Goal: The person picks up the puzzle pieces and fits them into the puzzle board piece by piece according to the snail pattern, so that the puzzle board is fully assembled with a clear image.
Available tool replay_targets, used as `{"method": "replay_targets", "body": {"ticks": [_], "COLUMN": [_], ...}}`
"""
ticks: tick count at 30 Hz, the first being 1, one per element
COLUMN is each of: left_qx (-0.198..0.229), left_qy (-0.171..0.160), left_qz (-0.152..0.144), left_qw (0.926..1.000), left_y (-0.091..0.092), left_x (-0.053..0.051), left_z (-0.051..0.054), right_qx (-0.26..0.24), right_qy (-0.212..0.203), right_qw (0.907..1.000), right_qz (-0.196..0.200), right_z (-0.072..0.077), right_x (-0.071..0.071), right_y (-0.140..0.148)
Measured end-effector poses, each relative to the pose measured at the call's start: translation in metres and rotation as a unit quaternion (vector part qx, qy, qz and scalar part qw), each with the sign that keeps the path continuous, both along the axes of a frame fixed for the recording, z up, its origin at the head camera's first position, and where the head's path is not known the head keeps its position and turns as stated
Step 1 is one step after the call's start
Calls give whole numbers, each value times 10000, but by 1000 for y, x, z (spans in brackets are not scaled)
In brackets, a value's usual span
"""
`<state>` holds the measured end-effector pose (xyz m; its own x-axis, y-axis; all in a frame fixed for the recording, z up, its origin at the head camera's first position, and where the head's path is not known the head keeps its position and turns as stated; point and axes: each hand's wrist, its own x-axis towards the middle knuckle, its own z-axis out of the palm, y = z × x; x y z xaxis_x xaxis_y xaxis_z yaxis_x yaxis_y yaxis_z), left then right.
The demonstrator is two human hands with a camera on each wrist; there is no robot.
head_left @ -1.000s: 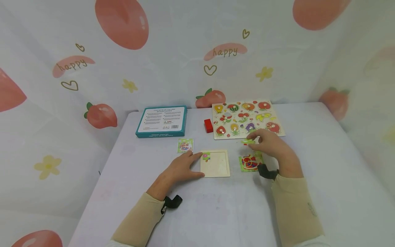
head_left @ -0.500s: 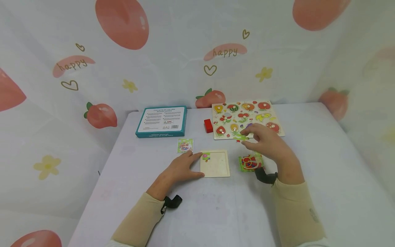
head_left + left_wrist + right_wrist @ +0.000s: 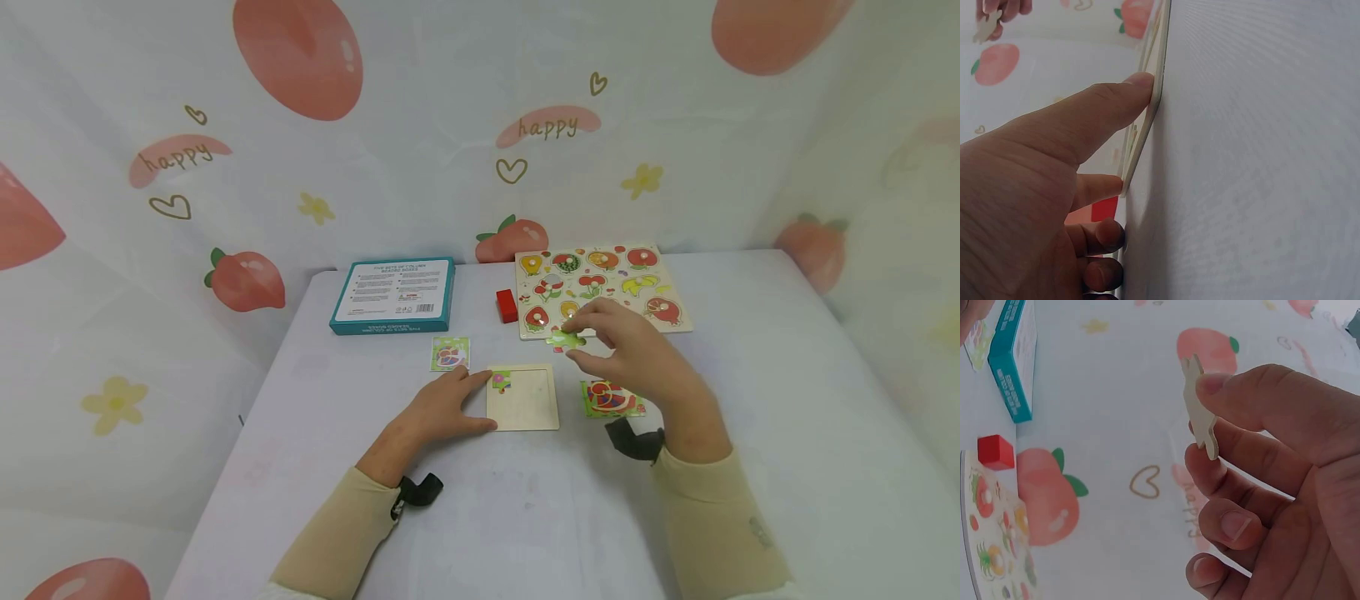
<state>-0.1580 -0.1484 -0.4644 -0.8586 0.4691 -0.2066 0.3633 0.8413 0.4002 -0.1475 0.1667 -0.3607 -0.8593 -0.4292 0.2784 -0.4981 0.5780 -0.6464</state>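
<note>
My right hand (image 3: 630, 346) pinches a green jigsaw piece (image 3: 566, 339) above the table, up and right of a square wooden tray (image 3: 528, 408). In the right wrist view the pale wooden back of the piece (image 3: 1198, 407) shows between thumb and fingers. Thumb and a finger of my left hand (image 3: 444, 406) touch the tray's left edge. One piece with a pink flower (image 3: 501, 380) lies in the tray's upper left corner. Right of the tray, below my right hand, lie red and green pieces (image 3: 609, 400). The left wrist view shows my left thumb against the tray's edge (image 3: 1159, 81).
A small picture card (image 3: 450, 353) lies just above my left hand. Farther back stand a teal-edged box (image 3: 393, 296), a red block (image 3: 507, 306) and a fruit peg board (image 3: 600, 287), partly behind my right hand. Patterned cloth (image 3: 420, 167) hangs behind the table.
My right hand has moved left with the green piece, from above the red and green pieces toward the tray. My left hand has stayed at the tray's edge.
</note>
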Motion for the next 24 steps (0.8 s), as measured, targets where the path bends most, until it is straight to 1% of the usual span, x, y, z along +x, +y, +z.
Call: {"method": "replay_targets", "body": {"ticks": [2, 8, 15, 18, 24], "left_qx": [1, -67, -147, -124, -117], "left_qy": [-16, -44, -14, 4, 18], "left_qz": [15, 12, -35, -56, -94], "left_qw": [10000, 10000, 9999, 9999, 9999], "left_y": [0, 0, -1, -1, -2], "left_x": [0, 0, -1, -1, -2], "left_z": [0, 0, 0, 0, -1], "right_qx": [-4, 214, 431, 624, 885], "right_qy": [81, 284, 119, 3, -133], "right_qw": [9999, 9991, 9985, 9977, 9954], "right_qz": [72, 229, 322, 275, 336], "right_z": [1, 0, -7, -13, -27], "right_x": [1, 2, -2, -4, -9], "right_y": [-3, -15, -35, -43, -55]}}
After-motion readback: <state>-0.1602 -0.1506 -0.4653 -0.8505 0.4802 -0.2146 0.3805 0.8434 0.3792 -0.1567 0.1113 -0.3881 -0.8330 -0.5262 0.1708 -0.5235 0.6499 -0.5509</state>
